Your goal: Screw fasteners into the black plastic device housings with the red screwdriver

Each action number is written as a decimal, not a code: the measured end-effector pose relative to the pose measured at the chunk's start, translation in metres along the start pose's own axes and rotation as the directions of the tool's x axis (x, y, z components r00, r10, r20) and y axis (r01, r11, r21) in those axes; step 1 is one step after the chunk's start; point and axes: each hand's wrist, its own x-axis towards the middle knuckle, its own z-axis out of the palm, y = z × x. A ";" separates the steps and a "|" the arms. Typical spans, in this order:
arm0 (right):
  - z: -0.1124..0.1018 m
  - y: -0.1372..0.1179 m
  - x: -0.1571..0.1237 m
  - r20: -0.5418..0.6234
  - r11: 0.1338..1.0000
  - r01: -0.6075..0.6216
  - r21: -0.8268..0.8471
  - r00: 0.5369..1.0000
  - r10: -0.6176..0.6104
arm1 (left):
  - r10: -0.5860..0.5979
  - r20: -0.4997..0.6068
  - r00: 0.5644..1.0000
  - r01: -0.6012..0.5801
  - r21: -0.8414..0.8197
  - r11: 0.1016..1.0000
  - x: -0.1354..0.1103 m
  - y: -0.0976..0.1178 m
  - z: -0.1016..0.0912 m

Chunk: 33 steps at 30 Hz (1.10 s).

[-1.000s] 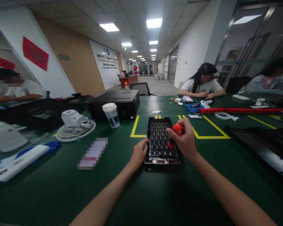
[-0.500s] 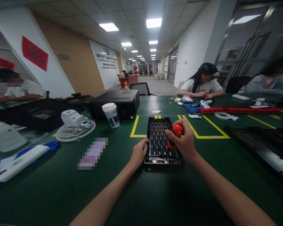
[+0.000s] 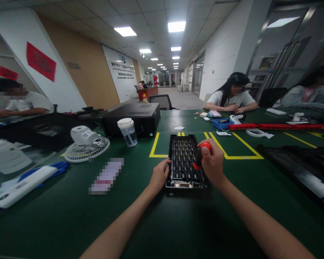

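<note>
A black screwdriver bit case (image 3: 184,162) lies on the table in front of me, with rows of small slots and metal pieces in its bed. My left hand (image 3: 160,175) is closed at the case's left edge, fingers curled against its side. A small grey bit of something shows by those fingertips, too small to name. My right hand (image 3: 212,163) is wrapped round a red-and-black screwdriver (image 3: 199,158), held upright over the right side of the case. Its tip is hidden against the dark case, so contact cannot be made out.
To the left are a white fan (image 3: 86,144), a lidded clear cup (image 3: 128,132), a large black box (image 3: 132,117) and a white device (image 3: 24,187). A blue tray (image 3: 223,124) and a dark panel (image 3: 299,172) are on the right. People sit across the table.
My right hand has turned and changed its grip on the screwdriver, from fingertips on the handle to a fuller wrap, shifting slightly right. My left hand and the case have stayed put.
</note>
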 end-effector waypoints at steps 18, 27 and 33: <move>-0.003 0.005 0.016 0.267 0.905 -0.234 0.355 0.953 0.142 | -0.007 0.015 1.000 0.007 0.004 1.000 -0.001 -0.002 -0.002; -0.004 0.005 0.021 0.635 0.440 -0.613 0.657 0.764 0.117 | -0.003 0.012 1.000 0.003 0.005 1.000 0.000 -0.003 -0.002; -0.006 0.004 0.022 0.638 0.435 -0.621 0.652 0.760 0.127 | 0.002 0.009 1.000 -0.002 0.005 1.000 0.000 -0.005 -0.001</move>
